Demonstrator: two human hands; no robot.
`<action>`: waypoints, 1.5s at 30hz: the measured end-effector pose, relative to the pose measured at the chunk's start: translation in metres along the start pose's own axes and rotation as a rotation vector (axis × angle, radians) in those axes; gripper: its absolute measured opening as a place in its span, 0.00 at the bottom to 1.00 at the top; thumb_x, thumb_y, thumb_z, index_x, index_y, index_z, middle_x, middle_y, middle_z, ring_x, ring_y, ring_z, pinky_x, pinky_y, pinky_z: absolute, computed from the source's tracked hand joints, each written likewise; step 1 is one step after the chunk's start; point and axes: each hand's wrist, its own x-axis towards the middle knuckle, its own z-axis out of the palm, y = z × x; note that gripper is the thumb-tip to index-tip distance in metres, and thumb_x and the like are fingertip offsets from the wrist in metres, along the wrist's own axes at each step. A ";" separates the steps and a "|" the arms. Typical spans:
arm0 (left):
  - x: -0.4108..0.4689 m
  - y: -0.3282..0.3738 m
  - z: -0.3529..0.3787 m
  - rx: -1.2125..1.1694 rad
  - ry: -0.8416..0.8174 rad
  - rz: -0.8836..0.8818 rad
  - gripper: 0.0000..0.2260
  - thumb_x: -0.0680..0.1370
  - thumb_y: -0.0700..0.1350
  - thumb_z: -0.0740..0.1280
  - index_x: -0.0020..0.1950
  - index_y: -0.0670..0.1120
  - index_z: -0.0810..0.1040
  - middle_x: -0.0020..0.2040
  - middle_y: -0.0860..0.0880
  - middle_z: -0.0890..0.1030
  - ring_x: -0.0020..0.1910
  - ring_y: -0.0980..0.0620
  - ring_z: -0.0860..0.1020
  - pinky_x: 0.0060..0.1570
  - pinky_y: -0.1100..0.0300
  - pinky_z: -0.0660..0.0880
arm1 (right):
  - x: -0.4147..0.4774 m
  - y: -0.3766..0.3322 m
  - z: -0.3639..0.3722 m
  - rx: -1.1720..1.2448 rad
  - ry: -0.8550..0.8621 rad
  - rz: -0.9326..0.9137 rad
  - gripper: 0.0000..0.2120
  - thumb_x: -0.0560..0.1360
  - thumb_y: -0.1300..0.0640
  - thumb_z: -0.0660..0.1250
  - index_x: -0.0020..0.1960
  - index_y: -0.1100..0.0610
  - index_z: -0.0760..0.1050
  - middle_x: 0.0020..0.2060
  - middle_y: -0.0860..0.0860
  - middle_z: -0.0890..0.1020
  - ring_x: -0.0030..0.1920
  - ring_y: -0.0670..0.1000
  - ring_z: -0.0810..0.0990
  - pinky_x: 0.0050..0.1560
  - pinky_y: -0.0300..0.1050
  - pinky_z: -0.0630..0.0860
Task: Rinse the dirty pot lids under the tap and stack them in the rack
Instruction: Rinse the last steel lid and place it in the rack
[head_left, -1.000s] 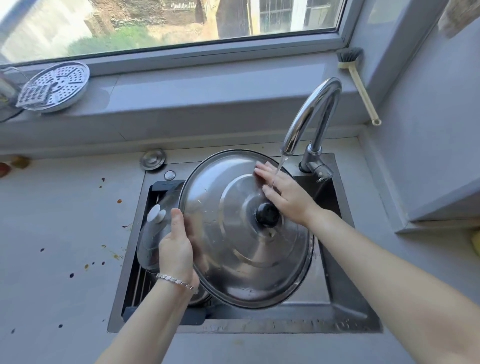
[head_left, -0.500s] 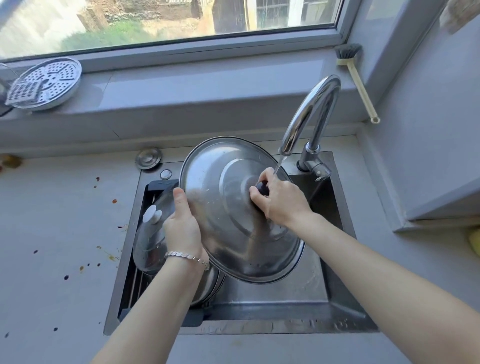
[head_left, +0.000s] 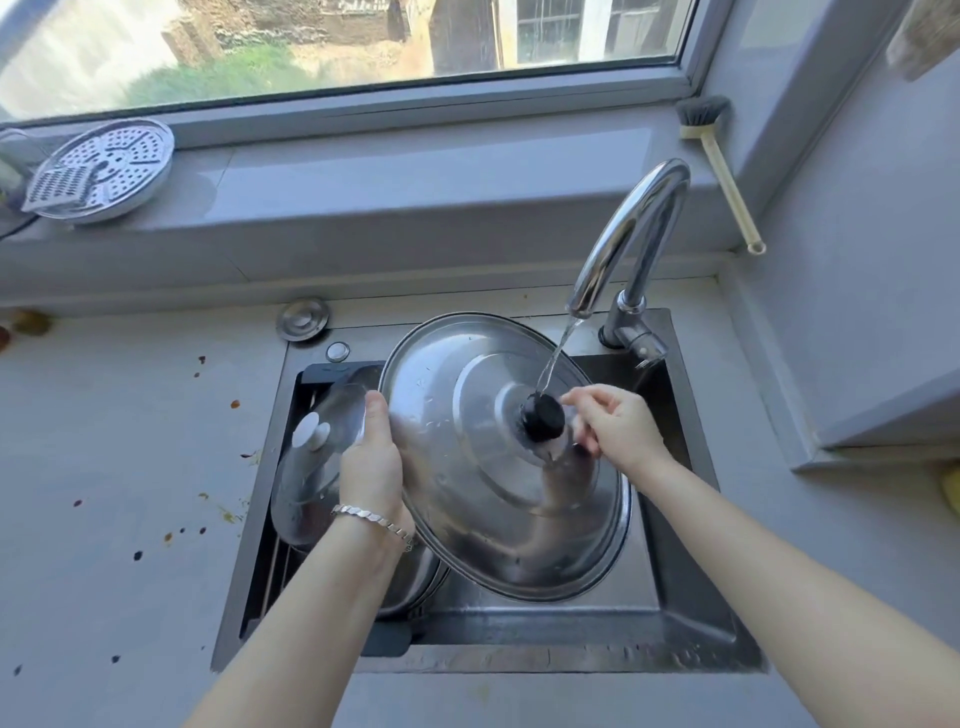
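A large steel pot lid (head_left: 467, 493) with a black knob (head_left: 543, 417) is tilted over the sink (head_left: 696, 613). My left hand (head_left: 371, 467) grips its left rim. My right hand (head_left: 613, 426) is just right of the knob, fingers loosely curled and touching the lid surface. Water runs from the tap (head_left: 631, 234) onto the knob. A glass lid with a white knob (head_left: 311, 457) leans in the black rack (head_left: 291, 545) on the sink's left side, and another steel lid's edge (head_left: 415, 582) shows under my left wrist.
A round sink strainer cover (head_left: 303, 319) lies on the stained counter (head_left: 130, 493). A perforated steamer plate (head_left: 104, 166) sits on the windowsill at left. A dish brush (head_left: 719, 161) leans in the right corner. A wall ledge (head_left: 883, 415) juts out at right.
The lid has tilted and dropped lower in the sink. My right hand let go of the knob and shifted to its right, so the water now strikes the bare knob.
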 end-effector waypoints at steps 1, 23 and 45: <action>0.000 -0.004 0.000 -0.007 -0.009 -0.014 0.36 0.61 0.72 0.63 0.56 0.45 0.78 0.52 0.45 0.83 0.51 0.44 0.81 0.56 0.44 0.76 | 0.001 0.014 -0.010 -0.121 0.139 0.022 0.08 0.78 0.59 0.60 0.44 0.56 0.77 0.32 0.53 0.79 0.31 0.48 0.76 0.36 0.42 0.72; 0.004 -0.101 0.016 -0.090 -0.180 -0.505 0.17 0.81 0.49 0.54 0.51 0.40 0.79 0.47 0.40 0.81 0.50 0.42 0.78 0.64 0.46 0.70 | -0.032 0.075 -0.084 -0.133 0.559 0.226 0.15 0.77 0.53 0.64 0.60 0.60 0.74 0.57 0.57 0.78 0.59 0.57 0.75 0.58 0.45 0.68; -0.046 -0.027 0.052 0.439 -0.235 0.160 0.09 0.76 0.42 0.64 0.37 0.43 0.70 0.37 0.44 0.74 0.39 0.45 0.77 0.43 0.46 0.81 | -0.048 0.012 -0.032 -0.183 -0.143 0.093 0.19 0.79 0.49 0.57 0.68 0.54 0.68 0.59 0.49 0.74 0.60 0.48 0.73 0.61 0.46 0.70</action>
